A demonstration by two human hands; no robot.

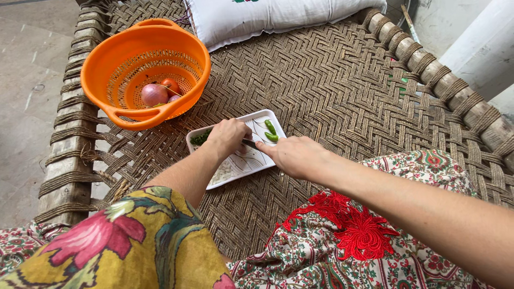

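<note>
While the tray [235,166] sits mid-cot w/ open weave [342,91] to the right: L hand [229,136] clenched on chopped greens [201,137]; R hand [293,155] grasping knife [249,143]. 2 chillies [271,130] at tray's far edge. Colander [144,69], near cot's left edge: onions [154,94].

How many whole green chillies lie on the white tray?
2: both green chillies lie side by side near the white tray's far right corner, beyond the right hand. The hands may hide others.
</note>
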